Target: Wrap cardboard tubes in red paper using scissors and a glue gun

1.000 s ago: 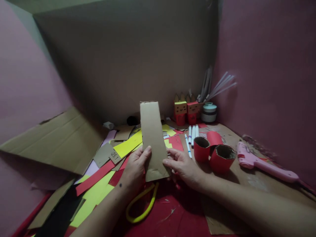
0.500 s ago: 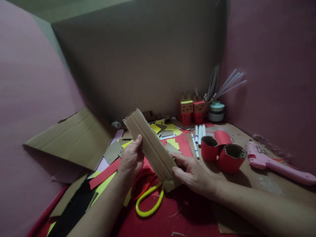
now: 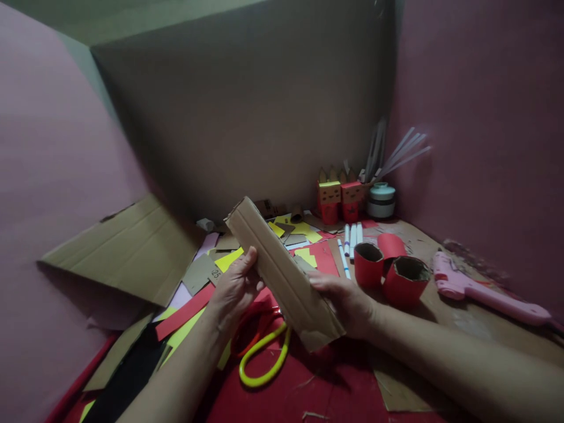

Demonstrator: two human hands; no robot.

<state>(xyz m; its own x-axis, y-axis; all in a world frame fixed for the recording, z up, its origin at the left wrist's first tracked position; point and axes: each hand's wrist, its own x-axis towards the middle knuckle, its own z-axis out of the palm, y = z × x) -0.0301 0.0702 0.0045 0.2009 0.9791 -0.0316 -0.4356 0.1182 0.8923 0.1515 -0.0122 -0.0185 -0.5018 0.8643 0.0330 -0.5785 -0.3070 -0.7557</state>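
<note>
A long folded strip of brown cardboard point(image 3: 282, 282) is held tilted above the work surface, its upper end leaning left. My left hand point(image 3: 238, 285) grips its left edge, with the thumb on the front face. On the right edge, lower down, is my right hand point(image 3: 343, 299); its fingers are partly hidden behind the cardboard. Below the strip lie scissors with yellow and red handles point(image 3: 264, 358), their blades out of sight. Red paper-covered tubes point(image 3: 405, 285) stand to the right of my right hand.
A pink glue gun point(image 3: 484, 291) lies at the right. White markers point(image 3: 352, 241) and colored paper scraps point(image 3: 304, 229) spread behind. Small cardboard figures point(image 3: 329, 197) stand at the back beside a lidded pot point(image 3: 381, 202). A large cardboard sheet point(image 3: 127, 247) leans at the left wall.
The cardboard strip has turned slightly, showing its lower end more. My right hand has shifted its grip, its thumb moving off the front face. The whole view has moved a little.
</note>
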